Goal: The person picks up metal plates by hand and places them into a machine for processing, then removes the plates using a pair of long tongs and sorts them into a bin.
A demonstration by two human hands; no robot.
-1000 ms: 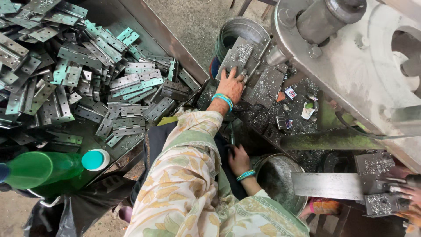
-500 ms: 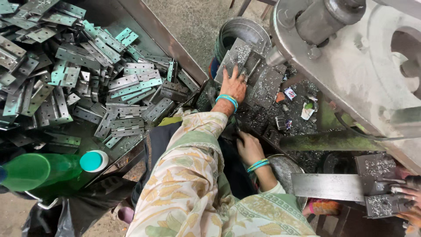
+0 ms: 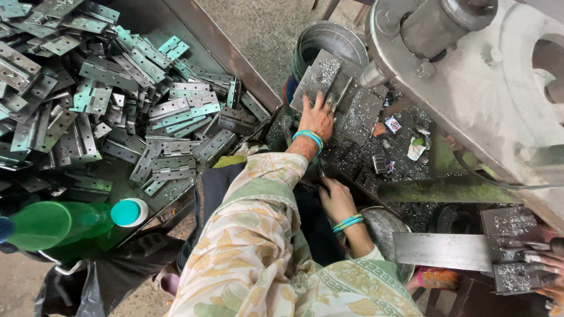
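Note:
My left hand (image 3: 317,117), with a teal bangle at the wrist, lies flat with its fingers spread on a grey metal plate (image 3: 320,73) dusted with shavings. That plate leans among other plates (image 3: 361,114) beside a steel bucket (image 3: 329,38). My right hand (image 3: 336,196), wearing teal bangles, reaches into the dark gap under my left floral sleeve (image 3: 252,199). Its fingertips are hidden there, so I cannot tell what it holds. Metal chips cover the dark surface (image 3: 358,155) around both hands.
A big heap of grey and teal hinge plates (image 3: 117,100) fills the tray at left. A green bottle with a teal cap (image 3: 70,220) lies near it. A large grey machine (image 3: 470,76) looms at right. Another person's fingers (image 3: 546,264) hold metal pieces by a flat bar (image 3: 440,249).
My right hand has moved up and a little to the right, towards the gap under my left sleeve. My left hand has stayed on the plate.

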